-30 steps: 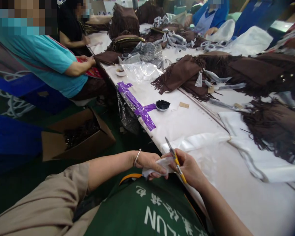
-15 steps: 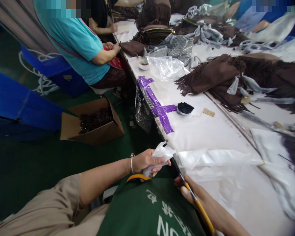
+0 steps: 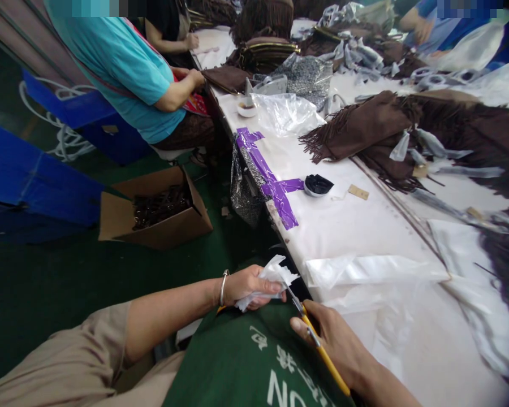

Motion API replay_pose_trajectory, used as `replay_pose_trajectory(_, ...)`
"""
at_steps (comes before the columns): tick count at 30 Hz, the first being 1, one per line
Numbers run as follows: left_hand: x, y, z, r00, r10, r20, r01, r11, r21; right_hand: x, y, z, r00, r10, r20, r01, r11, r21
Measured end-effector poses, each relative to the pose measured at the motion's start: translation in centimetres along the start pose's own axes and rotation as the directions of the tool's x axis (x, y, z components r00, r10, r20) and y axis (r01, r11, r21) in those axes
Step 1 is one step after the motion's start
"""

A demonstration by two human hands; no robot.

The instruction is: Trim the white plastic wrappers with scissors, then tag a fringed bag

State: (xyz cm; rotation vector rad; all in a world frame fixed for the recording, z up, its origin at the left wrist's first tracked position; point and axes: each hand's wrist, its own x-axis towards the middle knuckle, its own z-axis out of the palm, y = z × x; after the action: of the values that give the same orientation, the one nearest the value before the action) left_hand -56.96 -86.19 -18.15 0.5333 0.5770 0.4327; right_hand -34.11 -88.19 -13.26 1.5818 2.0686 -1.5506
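My left hand (image 3: 252,286), with a bracelet at the wrist, is closed around a crumpled piece of white, filmy material (image 3: 275,272). Its upper edge is ragged and sticks out past the thumb. My right hand (image 3: 324,330) grips a slim tool (image 3: 320,342) with a yellow handle and a metal tip; its exact kind is unclear. The metal tip meets the edge of the white piece close to my left fingers. Both hands are over my green apron (image 3: 237,356), beside the table's near edge.
On the white table (image 3: 343,226) lie clear plastic film (image 3: 365,271), a small dish of black material (image 3: 318,185), a tan tag (image 3: 358,192) and brown fringed fabric (image 3: 365,127). Purple tape (image 3: 275,186) marks the edge. An open carton (image 3: 173,232) stands left; a co-worker (image 3: 123,73) sits beyond.
My right hand has moved up and left, bringing the tool's metal tip to the white piece. The piece in my left hand now looks more crumpled and ragged.
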Motion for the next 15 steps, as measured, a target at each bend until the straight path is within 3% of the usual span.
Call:
replay_pose_trajectory(5, -0.4, -1.1, -0.5, 0.998, -0.013, -0.055, 0.011, 0.999, -0.037, 0.9, 0.4, 0.9, 1.000, 0.019, 0.002, -0.019, 0.996, -0.092)
replay_pose_trajectory(10, -0.9, -2.0, -1.1, 0.997, -0.014, -0.081, 0.009, 0.998, -0.068, 2.1, 0.2, 1.6, 0.994, -0.048, 0.094, 0.049, 0.999, -0.010)
replay_pose_trajectory(15, -1.3, -2.6, -1.7, 0.992, -0.064, -0.111, 0.054, 0.995, -0.086, 2.9, 0.7, 2.3, 0.998, 0.018, 0.068, -0.010, 0.993, -0.118)
